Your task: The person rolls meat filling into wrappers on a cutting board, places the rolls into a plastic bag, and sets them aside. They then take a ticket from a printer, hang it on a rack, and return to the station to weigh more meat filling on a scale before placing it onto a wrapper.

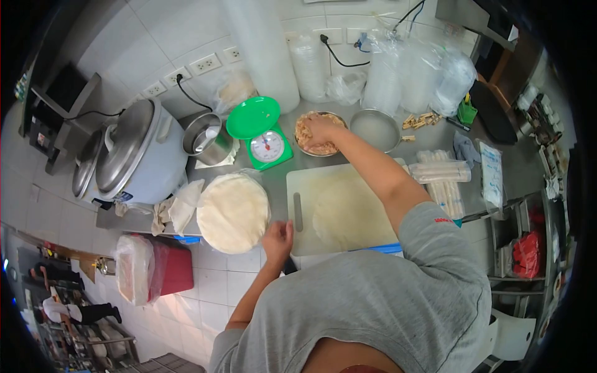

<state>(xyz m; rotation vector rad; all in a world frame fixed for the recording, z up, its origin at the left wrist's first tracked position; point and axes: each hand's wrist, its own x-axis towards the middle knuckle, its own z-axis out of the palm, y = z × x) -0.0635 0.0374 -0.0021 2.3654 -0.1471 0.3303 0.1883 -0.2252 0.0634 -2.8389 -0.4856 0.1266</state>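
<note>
My right hand [320,130] reaches into a metal bowl [336,151] of pinkish minced filling [303,132]; its fingers press into the filling and are partly hidden by it. My left hand [278,239] is curled closed at the left edge of the white cutting board [388,214], and whatever its fingers hold, if anything, is hidden. Beside it lies a stack of round, pale wrapper sheets [233,212]. One thin, pale wrapper [342,214] appears to lie flat on the board.
A green kitchen scale [267,147], metal pot [208,140] and large rice cooker [137,149] stand left. Right of the bowl are an empty round pan [375,130], wooden clothespins [421,120] and plastic-wrapped rolls [440,173]. A red bin [176,270] stands below. Other people [68,309] are far left.
</note>
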